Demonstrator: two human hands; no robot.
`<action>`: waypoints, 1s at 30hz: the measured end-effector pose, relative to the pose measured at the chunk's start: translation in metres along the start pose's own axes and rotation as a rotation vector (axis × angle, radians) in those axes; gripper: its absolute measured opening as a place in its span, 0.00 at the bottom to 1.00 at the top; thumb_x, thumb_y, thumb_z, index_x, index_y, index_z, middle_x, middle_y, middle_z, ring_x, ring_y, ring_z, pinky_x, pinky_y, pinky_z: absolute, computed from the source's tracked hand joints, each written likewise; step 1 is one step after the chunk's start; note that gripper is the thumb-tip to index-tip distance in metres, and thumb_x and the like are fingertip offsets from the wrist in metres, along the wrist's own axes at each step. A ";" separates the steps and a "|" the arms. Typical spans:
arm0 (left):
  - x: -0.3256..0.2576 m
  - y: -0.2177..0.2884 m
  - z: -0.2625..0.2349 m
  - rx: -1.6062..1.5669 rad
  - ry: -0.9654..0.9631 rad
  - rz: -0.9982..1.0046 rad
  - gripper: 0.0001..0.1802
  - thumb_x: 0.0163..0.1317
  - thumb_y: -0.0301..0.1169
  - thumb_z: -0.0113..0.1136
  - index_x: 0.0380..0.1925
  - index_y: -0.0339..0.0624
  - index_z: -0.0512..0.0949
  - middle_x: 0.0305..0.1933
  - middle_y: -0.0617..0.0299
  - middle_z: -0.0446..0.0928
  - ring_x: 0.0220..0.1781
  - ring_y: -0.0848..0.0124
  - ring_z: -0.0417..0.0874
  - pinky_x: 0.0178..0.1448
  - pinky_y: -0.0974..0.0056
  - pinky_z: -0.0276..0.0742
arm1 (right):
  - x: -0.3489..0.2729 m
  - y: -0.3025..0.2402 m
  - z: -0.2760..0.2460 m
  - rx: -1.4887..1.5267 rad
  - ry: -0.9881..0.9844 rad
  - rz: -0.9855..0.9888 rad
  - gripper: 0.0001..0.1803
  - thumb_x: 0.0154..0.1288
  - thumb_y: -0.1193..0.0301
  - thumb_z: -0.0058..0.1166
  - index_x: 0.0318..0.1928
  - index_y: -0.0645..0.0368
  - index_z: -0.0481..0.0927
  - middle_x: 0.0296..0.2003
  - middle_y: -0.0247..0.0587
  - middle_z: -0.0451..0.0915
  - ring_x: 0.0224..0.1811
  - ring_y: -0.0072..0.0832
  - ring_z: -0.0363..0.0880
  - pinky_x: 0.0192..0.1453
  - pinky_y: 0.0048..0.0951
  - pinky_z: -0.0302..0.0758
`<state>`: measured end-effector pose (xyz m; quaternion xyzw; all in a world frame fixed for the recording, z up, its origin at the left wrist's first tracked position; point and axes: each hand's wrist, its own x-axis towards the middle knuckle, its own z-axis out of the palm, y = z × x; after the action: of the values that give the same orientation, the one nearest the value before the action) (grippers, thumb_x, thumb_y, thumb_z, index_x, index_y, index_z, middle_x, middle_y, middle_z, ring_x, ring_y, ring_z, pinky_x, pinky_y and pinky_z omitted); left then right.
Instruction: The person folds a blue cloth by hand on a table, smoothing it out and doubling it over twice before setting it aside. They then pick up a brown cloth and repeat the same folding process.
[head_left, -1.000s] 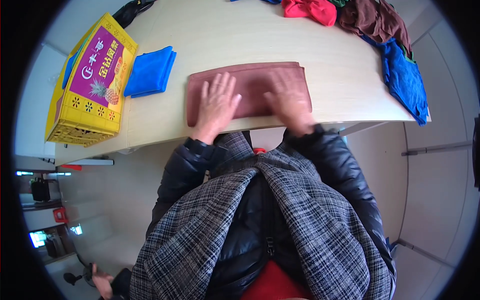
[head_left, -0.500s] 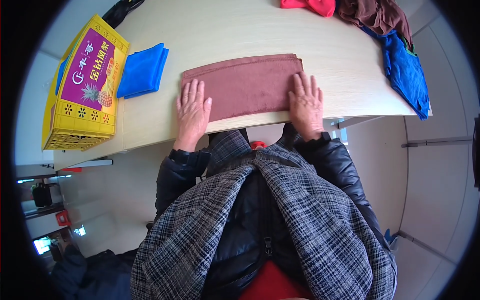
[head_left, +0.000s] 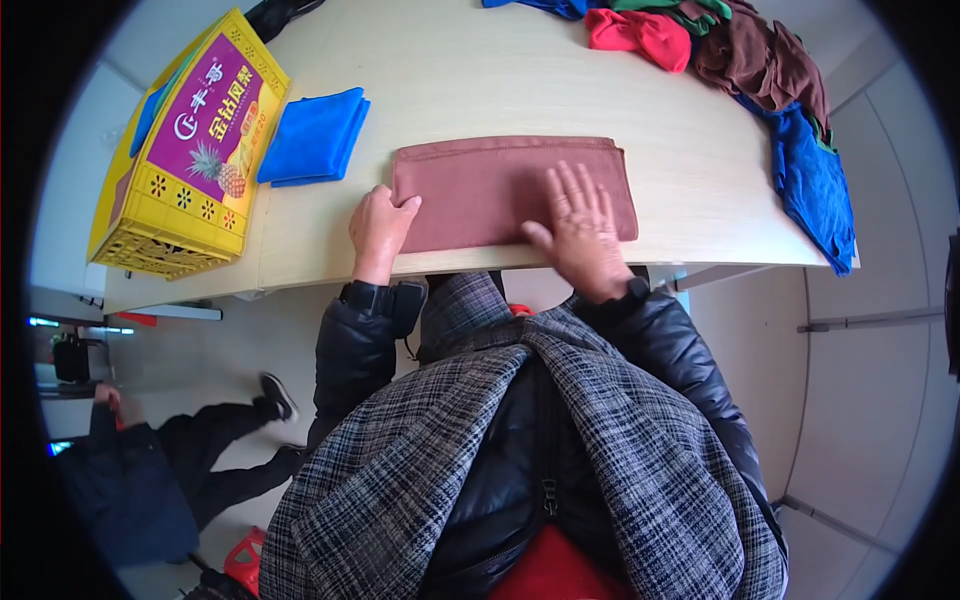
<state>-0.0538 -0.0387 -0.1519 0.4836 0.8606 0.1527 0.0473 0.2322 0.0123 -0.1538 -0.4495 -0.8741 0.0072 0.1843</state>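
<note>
One flat, folded cloth of reddish-brown soft fabric (head_left: 500, 190) lies near the front edge of the long, pale wooden table (head_left: 480, 70). It is spread out in a wide rectangle, right in front of the person.

There are two hands on it. The left hand (head_left: 380, 225) is curled at the cloth's left end, with the fingers bent around the lower left corner. It seems to pinch that corner, but I cannot tell for sure how tight the grip is. The right hand (head_left: 578, 222) lies flat and open on top of the cloth, toward its right side, with its fingers spread out. It grips nothing; it just presses down.

To the left of the cloth is one folded bright blue cloth (head_left: 313, 137). It sits near the brown cloth but does not touch it. Just beside the blue cloth, farther left, is one yellow cardboard box with a purple top and a pineapple picture (head_left: 195, 150). The box hangs over the left end of the table.

At the far right of the table is one heap of loose cloths. In it I can count one red cloth (head_left: 640, 32), one dark brown cloth (head_left: 762, 62) and one blue cloth (head_left: 812, 182) that hangs down over the table's right edge. A bit of green cloth (head_left: 665, 5) peeks out at the top.

Down at the left, on the floor, another person in dark clothes (head_left: 150, 480) is partly seen, with one dark shoe (head_left: 278, 395).
</note>
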 end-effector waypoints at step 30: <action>0.034 0.142 -0.003 -1.147 -0.531 0.285 0.11 0.60 0.29 0.63 0.40 0.35 0.78 0.35 0.60 0.81 0.38 0.73 0.83 0.43 0.67 0.79 | -0.010 -0.056 0.015 0.153 -0.155 -0.316 0.40 0.67 0.45 0.53 0.67 0.63 0.70 0.67 0.51 0.68 0.75 0.48 0.57 0.81 0.54 0.43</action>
<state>0.0436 0.0588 -0.1030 0.5121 0.5289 0.4683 0.4886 0.1890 -0.0263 -0.1612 -0.2894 -0.9423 0.0792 0.1488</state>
